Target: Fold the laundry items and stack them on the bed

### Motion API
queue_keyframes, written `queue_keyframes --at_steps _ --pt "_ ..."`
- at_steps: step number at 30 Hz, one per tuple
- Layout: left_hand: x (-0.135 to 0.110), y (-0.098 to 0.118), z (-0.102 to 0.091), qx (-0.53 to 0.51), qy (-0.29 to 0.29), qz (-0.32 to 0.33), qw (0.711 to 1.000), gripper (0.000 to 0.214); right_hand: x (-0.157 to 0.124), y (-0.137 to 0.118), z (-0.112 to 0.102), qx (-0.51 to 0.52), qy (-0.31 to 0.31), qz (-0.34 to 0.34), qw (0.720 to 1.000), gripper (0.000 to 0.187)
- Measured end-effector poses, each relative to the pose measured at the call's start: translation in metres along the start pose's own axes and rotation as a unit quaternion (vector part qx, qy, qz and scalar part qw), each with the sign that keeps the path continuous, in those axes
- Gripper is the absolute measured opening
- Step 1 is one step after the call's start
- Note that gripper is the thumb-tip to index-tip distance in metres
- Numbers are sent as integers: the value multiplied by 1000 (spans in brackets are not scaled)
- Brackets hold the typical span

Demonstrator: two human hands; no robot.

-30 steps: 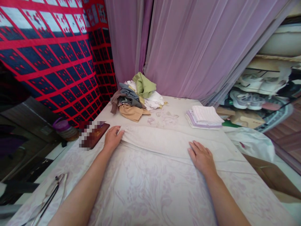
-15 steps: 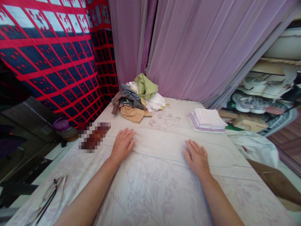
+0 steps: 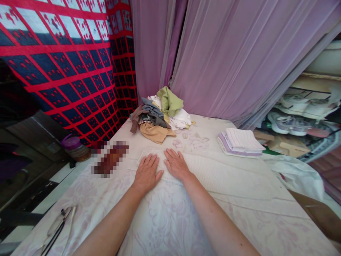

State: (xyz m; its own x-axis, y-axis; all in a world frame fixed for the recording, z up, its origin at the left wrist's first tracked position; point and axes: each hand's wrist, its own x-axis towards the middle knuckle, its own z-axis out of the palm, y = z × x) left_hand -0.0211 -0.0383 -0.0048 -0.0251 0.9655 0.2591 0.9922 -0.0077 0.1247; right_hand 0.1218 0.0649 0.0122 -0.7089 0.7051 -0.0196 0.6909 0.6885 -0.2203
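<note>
A long white ribbed cloth (image 3: 213, 172), folded into a strip, lies flat across the flower-patterned bed sheet (image 3: 170, 220). My left hand (image 3: 147, 174) rests palm down on the strip's left end, fingers stretched out. Close beside it, my right hand (image 3: 177, 164) presses flat on the same cloth with its fingers spread. Neither hand grips anything. Past the hands sits a heap of crumpled clothes (image 3: 157, 115) in green, grey, brown, tan and white. To the right is a neat stack of folded white and lilac cloths (image 3: 241, 142).
Eyeglasses (image 3: 57, 224) lie at the near left. A pixelated reddish patch (image 3: 109, 160) covers something on the left edge. Beyond that edge stands a jar with a purple lid (image 3: 76, 147). A lilac curtain (image 3: 226, 64) hangs behind; shoes (image 3: 290, 122) fill a rack at right.
My right hand has slid left along the cloth, from its right part to beside my left hand. My left hand stays near the left end. The view has shifted slightly.
</note>
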Motion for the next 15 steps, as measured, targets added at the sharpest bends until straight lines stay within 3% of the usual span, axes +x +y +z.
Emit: queue_keyframes --at_steps 8,12,15 --pt "3 -2 3 6 -7 -33 999 54 3 -4 0 1 -3 28 1000 52" --pt "4 -2 5 3 -4 -30 1000 55 8 -12 1 0 24 43 999 53" --pt "4 -2 4 -2 -15 -30 999 55 11 -13 2 0 0 52 999 54"
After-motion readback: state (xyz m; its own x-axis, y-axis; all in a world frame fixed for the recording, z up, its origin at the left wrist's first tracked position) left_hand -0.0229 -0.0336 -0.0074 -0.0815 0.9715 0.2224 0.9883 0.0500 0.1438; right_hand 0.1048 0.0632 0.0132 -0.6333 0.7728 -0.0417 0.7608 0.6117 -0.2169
